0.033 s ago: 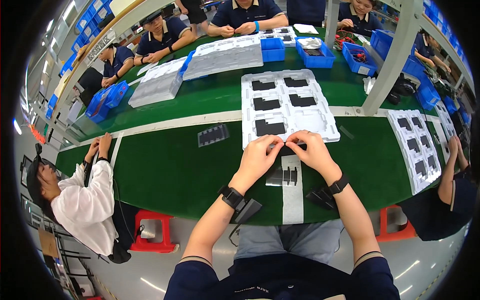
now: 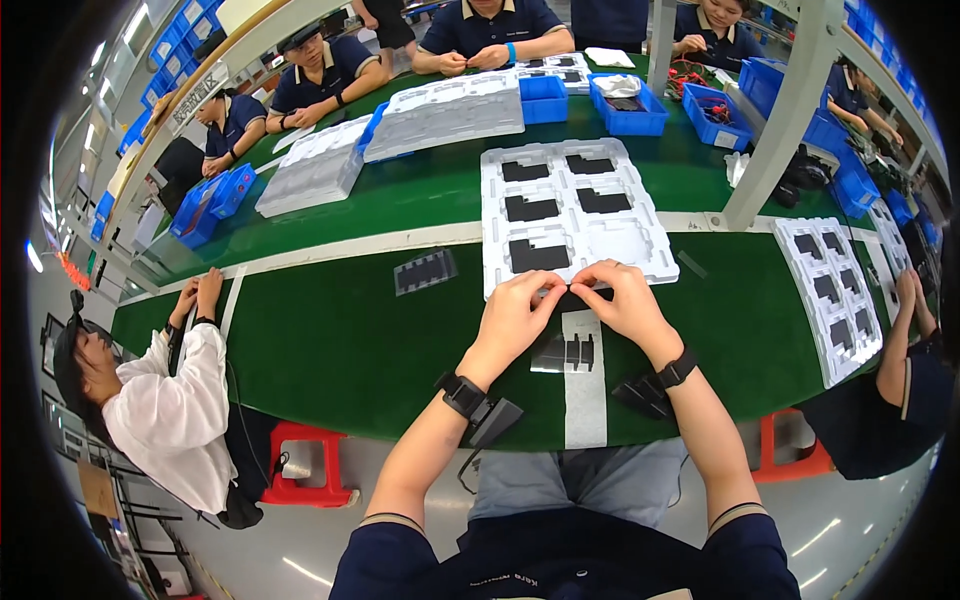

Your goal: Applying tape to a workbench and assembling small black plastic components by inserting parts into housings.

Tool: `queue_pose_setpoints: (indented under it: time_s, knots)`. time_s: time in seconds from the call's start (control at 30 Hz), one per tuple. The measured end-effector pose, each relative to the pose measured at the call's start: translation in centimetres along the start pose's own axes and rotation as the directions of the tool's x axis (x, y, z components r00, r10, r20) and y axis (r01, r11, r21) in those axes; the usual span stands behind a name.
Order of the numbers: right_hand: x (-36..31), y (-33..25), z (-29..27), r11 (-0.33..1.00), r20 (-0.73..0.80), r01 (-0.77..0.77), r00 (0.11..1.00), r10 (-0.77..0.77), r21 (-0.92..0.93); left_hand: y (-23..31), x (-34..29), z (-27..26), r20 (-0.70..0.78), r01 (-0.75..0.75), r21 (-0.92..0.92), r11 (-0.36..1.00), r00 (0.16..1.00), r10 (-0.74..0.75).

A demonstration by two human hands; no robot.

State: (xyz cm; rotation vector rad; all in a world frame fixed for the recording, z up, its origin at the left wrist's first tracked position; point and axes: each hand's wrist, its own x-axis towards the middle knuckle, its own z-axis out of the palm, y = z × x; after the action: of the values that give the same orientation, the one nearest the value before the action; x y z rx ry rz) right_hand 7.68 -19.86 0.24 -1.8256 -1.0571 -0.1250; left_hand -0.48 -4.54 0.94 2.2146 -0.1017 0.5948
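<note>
My left hand (image 2: 522,312) and my right hand (image 2: 622,304) meet fingertip to fingertip at the near edge of a white moulded tray (image 2: 570,228). Both are closed in a pinch on a flat black piece (image 2: 572,302), mostly hidden by the fingers. Several black notched flat pieces, one of them a near-left piece (image 2: 540,255), lie in the tray's compartments; the near-right compartment shows bare white. Just below my hands, a clear film sheet with dark strips (image 2: 562,353) lies partly across a white strip (image 2: 585,410) on the green table.
Another dark-striped film sheet (image 2: 425,272) lies left of the tray. A second white tray (image 2: 830,300) with black pieces stands at right. Behind are stacked trays (image 2: 315,170), blue bins (image 2: 628,105) and a grey post (image 2: 785,120). Co-workers sit around; a person in white (image 2: 165,400) is at left.
</note>
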Motion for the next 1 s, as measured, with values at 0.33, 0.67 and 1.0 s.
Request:
queue_pose_setpoints:
  time_s: [0.33,0.67,1.0]
  knots:
    - [-0.1,-0.1,-0.5,0.996,-0.025,0.032,0.999,-0.035,-0.078,-0.6,0.0,-0.1,0.049,0.077,-0.102,0.992,0.996,-0.072]
    - [0.0,-0.2,-0.2,1.000,0.016,-0.009,1.000,0.008,0.028,-0.4,-0.1,0.1,0.050,0.080,-0.101,0.992,0.996,-0.075]
    - [-0.4,0.7,0.0,0.998,0.086,-0.041,0.996,0.038,0.037,-1.1,0.2,0.6,0.010,0.070,-0.198,0.978,0.998,-0.069]
